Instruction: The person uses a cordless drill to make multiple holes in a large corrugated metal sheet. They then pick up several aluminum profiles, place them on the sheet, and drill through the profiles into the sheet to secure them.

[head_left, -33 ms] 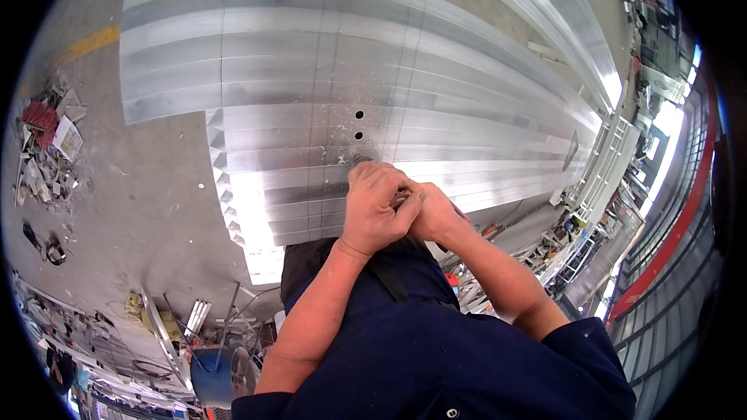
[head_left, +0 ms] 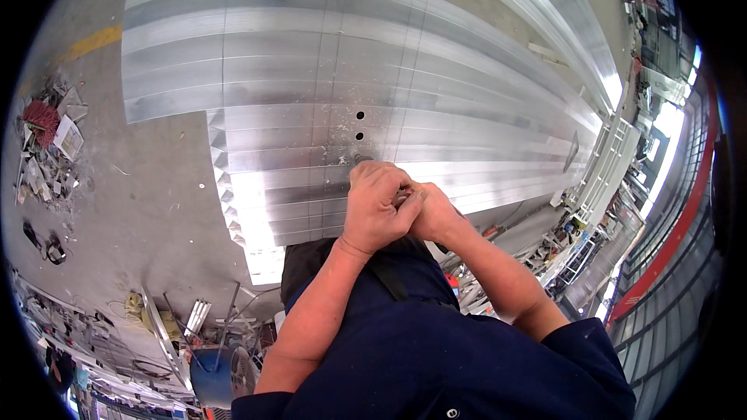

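Observation:
Silvery aluminium profiles [head_left: 272,78] lie side by side in front of me, with thin lines running across them. Two round dark holes [head_left: 359,136] show in neighbouring profiles, and pale metal chips [head_left: 338,159] are scattered around them. My left hand [head_left: 375,204] is closed over a drill [head_left: 359,159]. Only its dark front end shows beyond my fingers, set against the metal just below the holes. Pressed beside it, my right hand [head_left: 433,214] is wrapped round the rear of the same tool. Both hands hide most of the drill's body.
Long metal profiles [head_left: 545,8] stretch away at the far right. A scrap heap [head_left: 50,140] lies on the floor at left. Near my lower left stands a blue drum [head_left: 212,377]. A white rack [head_left: 611,155] and clutter line the right side.

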`<state>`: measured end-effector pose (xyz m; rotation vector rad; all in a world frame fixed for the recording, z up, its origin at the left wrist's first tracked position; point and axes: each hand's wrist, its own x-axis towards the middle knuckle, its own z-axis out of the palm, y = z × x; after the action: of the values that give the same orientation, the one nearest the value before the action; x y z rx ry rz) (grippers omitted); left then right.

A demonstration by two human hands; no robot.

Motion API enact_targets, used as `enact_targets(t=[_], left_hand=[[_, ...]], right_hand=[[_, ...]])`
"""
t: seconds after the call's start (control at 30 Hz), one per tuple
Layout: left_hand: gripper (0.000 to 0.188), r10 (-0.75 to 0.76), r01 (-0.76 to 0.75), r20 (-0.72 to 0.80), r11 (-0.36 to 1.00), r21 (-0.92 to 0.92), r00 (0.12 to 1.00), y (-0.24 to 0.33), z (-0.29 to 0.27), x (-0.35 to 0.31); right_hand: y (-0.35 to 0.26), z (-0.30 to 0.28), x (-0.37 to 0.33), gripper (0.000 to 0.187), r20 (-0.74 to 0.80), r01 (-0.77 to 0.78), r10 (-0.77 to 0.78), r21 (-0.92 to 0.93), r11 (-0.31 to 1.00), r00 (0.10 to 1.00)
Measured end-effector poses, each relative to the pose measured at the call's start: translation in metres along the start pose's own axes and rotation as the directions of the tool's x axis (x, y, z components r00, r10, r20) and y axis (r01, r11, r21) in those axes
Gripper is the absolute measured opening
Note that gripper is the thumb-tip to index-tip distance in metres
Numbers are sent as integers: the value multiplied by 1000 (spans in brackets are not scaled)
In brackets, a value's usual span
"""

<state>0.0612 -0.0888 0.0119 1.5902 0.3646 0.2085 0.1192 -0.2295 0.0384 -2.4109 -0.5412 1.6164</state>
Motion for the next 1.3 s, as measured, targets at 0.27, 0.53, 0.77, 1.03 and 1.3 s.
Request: enact_targets(t=[0.27,0.53,0.77,1.03,1.3], left_hand=[[17,-52,49,102,998,31,993,-1,10,3],[17,22,-21,26,999,-45,999,-7,-3,-20],[19,33,-39,84,997,69,996,0,6,2],[16,-18,20,40,999,-33,999,-20,-1,-15],[16,14,-18,94,999,39,995,-19,4,-16]], right_hand=[[20,15,-2,24,-51,95,-90,103,990,995],[-1,26,-11,22,-112,-52,54,27,998,992],[11,19,-6,21,-81,81,-70,149,985,994],[4,29,4,21,-102,-4,6,25,1000,995],[8,41,-2,16,-125,24,2,207,978,992]])
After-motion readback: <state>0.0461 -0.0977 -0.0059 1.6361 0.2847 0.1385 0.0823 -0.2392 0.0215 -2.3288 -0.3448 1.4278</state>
